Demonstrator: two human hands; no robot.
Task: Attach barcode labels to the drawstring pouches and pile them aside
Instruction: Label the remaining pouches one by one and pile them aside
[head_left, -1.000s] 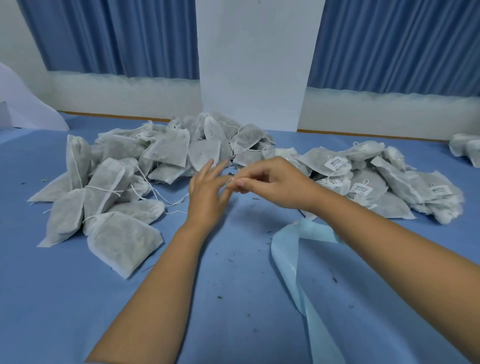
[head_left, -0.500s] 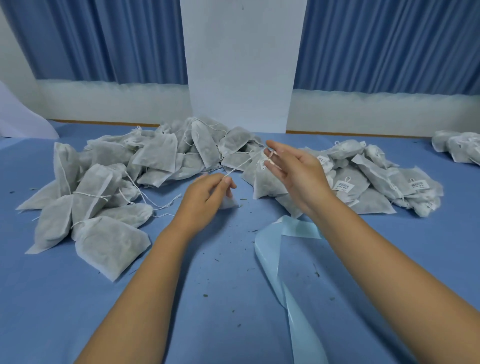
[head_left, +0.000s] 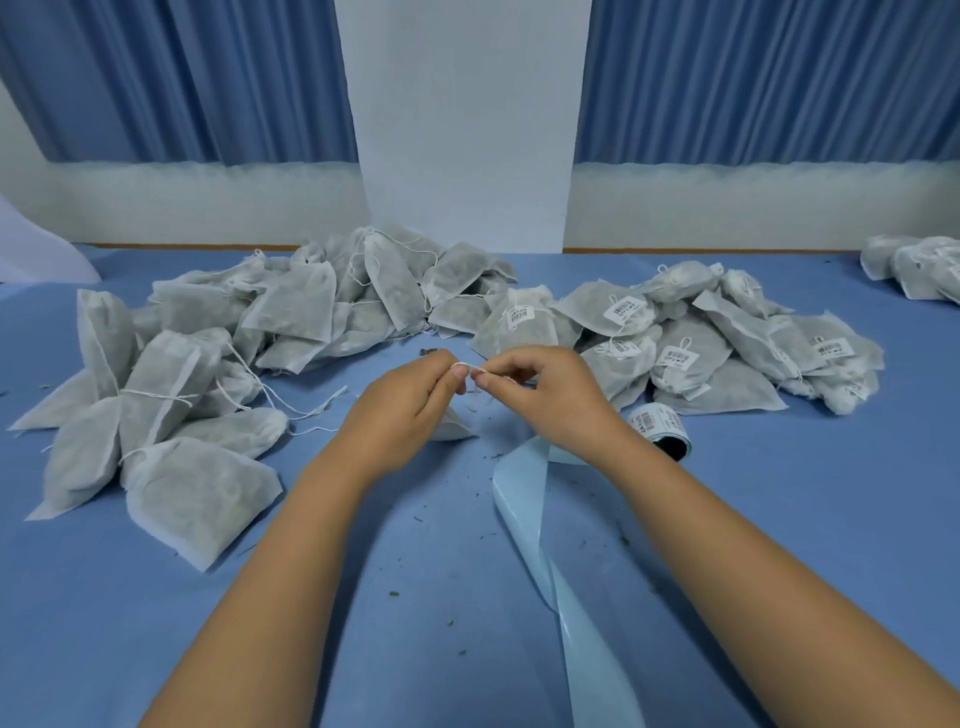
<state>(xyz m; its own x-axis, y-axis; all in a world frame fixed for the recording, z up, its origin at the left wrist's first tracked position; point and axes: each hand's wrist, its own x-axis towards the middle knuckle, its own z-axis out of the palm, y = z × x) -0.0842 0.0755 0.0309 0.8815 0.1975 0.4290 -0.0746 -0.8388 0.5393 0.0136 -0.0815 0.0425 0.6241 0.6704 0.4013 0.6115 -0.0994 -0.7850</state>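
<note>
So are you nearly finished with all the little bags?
Maybe halfway, I'd guess. Done: the labelled pile on the right already wears barcode stickers. In hand: the left hand and right hand pinch the drawstring of one pouch lying under them. Left: the unlabelled pile on the left shows no stickers, and the label roll waits by the right wrist.

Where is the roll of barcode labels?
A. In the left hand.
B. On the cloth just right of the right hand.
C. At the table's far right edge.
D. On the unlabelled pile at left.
B: the label roll lies on the blue cloth beside the right hand, before the labelled pouches; the left hand pinches only a white string.
</note>
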